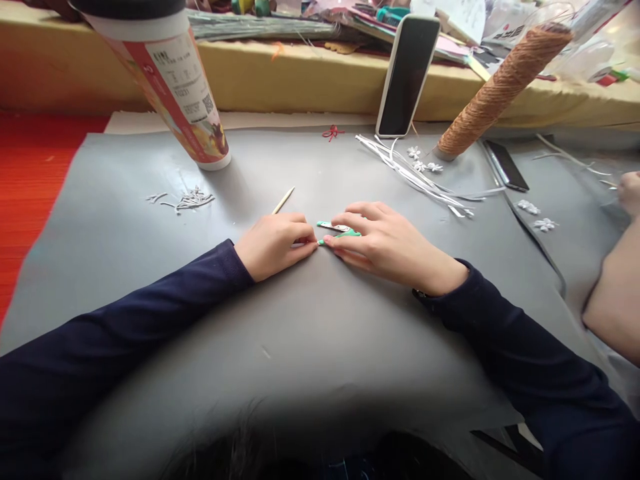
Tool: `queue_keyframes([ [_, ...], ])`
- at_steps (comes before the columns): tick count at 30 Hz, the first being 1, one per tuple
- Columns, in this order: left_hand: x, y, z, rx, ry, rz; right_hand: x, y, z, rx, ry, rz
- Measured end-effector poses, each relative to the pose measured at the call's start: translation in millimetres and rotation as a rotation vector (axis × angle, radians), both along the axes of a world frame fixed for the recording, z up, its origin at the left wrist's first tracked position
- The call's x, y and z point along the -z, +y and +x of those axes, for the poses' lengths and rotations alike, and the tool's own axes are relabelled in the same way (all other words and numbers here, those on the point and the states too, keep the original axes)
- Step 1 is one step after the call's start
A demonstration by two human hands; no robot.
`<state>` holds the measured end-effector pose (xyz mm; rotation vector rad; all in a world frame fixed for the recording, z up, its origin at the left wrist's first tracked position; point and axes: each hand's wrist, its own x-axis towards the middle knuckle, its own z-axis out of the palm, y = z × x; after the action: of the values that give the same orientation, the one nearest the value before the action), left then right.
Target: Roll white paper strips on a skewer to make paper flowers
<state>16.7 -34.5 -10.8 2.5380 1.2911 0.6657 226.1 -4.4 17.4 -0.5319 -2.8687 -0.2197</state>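
My left hand [280,245] rests on the grey mat, thumb and fingertips pinched together at the mat's middle. What sits in that pinch is too small to make out. My right hand [387,243] faces it, with curled fingers around a small green-and-white tool [329,226] that looks like thread snips. The hand partly hides this tool, and a green end of it reaches the left fingertips. Just behind my left hand lies a thin pointed wooden stick [284,199].
A tall paper cup [175,87] stands behind a pile of grey-white snippets [193,199]. White strips [405,170], small white flowers [420,165], an upright phone [409,77] and a brown thread cone [505,90] are at the back right. Another person's arm [617,287] enters at right.
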Motion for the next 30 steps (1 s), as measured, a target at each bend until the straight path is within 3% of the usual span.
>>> queue_keyframes([
  [6, 2.5, 0, 1, 0.014, 0.021, 0.011, 6.5, -7, -4, -0.016, -0.059, 0.054],
  [16, 2.6, 1, 2, 0.021, 0.068, 0.029, 2.1, -5, -16, 0.016, -0.091, -0.058],
  [24, -0.4, 1, 3, -0.034, 0.051, 0.058, 19.1, 24, -3, -0.026, 0.26, -0.222],
  [30, -0.6, 2, 3, -0.039, 0.023, 0.033, 26.7, 28, -3, 0.015, 0.256, -0.107],
])
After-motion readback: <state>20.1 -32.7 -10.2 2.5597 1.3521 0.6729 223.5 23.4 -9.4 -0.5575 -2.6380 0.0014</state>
